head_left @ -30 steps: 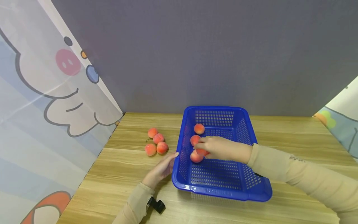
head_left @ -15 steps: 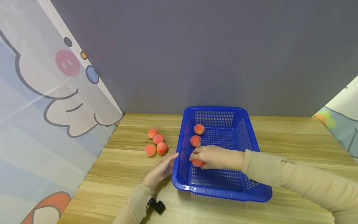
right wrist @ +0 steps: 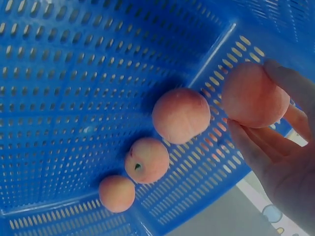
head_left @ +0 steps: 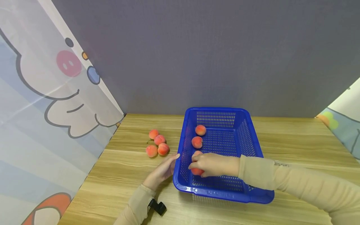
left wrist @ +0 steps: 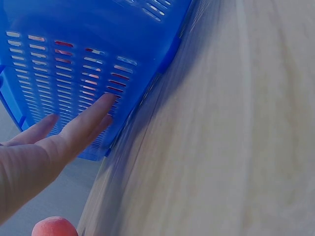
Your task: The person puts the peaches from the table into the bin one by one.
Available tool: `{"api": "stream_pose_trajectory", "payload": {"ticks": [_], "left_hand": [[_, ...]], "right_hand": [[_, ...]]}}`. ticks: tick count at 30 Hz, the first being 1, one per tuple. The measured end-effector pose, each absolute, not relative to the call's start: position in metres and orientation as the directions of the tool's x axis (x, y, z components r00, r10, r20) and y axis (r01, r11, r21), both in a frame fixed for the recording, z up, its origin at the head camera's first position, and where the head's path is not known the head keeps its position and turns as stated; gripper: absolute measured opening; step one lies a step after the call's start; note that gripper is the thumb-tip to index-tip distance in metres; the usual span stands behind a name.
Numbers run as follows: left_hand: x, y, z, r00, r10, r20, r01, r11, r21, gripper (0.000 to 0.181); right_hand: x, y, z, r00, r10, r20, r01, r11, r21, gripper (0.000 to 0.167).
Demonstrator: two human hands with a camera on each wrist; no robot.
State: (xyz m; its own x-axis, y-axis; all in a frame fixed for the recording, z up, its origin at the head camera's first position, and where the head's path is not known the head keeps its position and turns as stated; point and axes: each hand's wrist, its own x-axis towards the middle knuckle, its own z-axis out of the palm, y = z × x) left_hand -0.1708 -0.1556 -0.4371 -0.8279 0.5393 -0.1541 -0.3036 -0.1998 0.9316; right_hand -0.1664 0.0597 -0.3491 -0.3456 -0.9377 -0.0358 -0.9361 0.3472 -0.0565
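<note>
In the head view my right hand [head_left: 212,164] is inside the blue plastic basket [head_left: 261,195] and grips a peach [head_left: 197,171]. The right wrist view shows that peach [right wrist: 253,96] between thumb and fingertips, near the basket wall. Three other peaches lie in a row along the left inner wall: one nearest the held peach [right wrist: 181,116], a middle one [head_left: 197,142] and a far one [head_left: 200,130]. My left hand [head_left: 166,167] is at the basket's left side, thumb on the rim. Its fairly straight fingers [left wrist: 88,118] touch the slotted outer wall in the left wrist view.
Several peaches [head_left: 159,139] sit in a cluster on the wooden table [head_left: 121,175], left of the basket; a thin stem sticks out there. A grey panel [head_left: 180,56] stands behind the table. A cartoon-printed cloth [head_left: 42,103] hangs at the left.
My right hand has moved toward the near end of the basket with its peach, lowering it past the third peach of the row. My left hand has stayed at the rim.
</note>
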Motion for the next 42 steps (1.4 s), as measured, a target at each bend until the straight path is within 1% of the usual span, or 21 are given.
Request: {"api": "stream_pose_trajectory", "payload": {"ticks": [7, 13, 19, 26, 35, 42], "left_hand": [[-0.171, -0.156, -0.438, -0.824, 0.545, -0.157, -0.305, -0.192, 0.933, 0.047], [-0.172, -0.156, -0.438, -0.826, 0.540, -0.164, -0.306, -0.185, 0.934, 0.048], [-0.172, -0.156, -0.439, -0.824, 0.544, -0.158, -0.303, -0.188, 0.934, 0.048], [-0.172, -0.157, -0.440, -0.823, 0.547, -0.153, -0.302, -0.194, 0.933, 0.049], [-0.172, -0.157, -0.440, -0.816, 0.562, -0.136, -0.294, -0.200, 0.935, 0.048], [-0.171, -0.157, -0.438, -0.812, 0.568, -0.134, -0.293, -0.198, 0.935, 0.048]], "right_hand": [[-0.165, 0.056, -0.356, -0.290, -0.957, -0.019, -0.955, 0.290, -0.061, 0.037], [-0.164, 0.053, -0.363, -0.272, -0.962, -0.021, -0.961, 0.273, -0.038, 0.036], [-0.164, 0.051, -0.370, -0.245, -0.970, 0.006, -0.969, 0.245, -0.034, 0.030], [-0.164, 0.049, -0.377, -0.249, -0.968, 0.019, -0.968, 0.249, -0.014, 0.026], [-0.163, 0.047, -0.381, -0.263, -0.965, -0.001, -0.965, 0.263, 0.007, 0.027], [-0.162, 0.048, -0.384, -0.236, -0.972, 0.020, -0.972, 0.236, 0.002, 0.023]]}}
